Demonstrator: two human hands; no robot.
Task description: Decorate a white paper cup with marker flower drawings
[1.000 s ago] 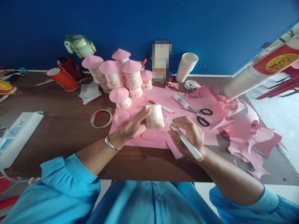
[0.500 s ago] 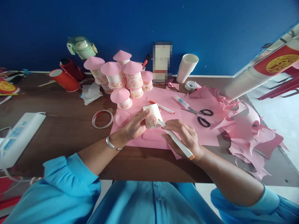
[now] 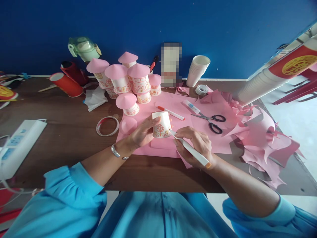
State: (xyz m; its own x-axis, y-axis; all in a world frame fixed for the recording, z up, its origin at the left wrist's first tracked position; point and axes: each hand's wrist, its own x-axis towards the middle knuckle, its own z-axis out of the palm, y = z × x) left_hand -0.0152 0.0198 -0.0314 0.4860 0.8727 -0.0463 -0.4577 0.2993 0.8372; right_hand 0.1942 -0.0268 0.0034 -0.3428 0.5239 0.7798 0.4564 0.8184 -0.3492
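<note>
My left hand point(image 3: 144, 132) is closed around a white paper cup point(image 3: 161, 123), thumb on its near side. Orange-red flowers and yellowish grass are drawn around the lower part of the cup. In my right hand point(image 3: 194, 145) is a white marker point(image 3: 193, 151) with an orange end, its tip at the cup's lower right side. Below both hands lies a sheet of pink paper point(image 3: 142, 150). A second marker point(image 3: 170, 113), white with a red-orange cap, rests on that paper just behind the cup.
Decorated cup towers point(image 3: 140, 79) with pink cone roofs stand behind my left hand. Scissors point(image 3: 215, 127), a glue tube point(image 3: 192, 106) and pink scraps point(image 3: 267, 138) lie to the right. Stacked white cups point(image 3: 197, 71) are at the wall; a tape roll point(image 3: 107, 126) lies left.
The cup has turned in my left hand, so the drawn flower sits more to the left and upright. My right hand and the marker have shifted slightly to the right.
</note>
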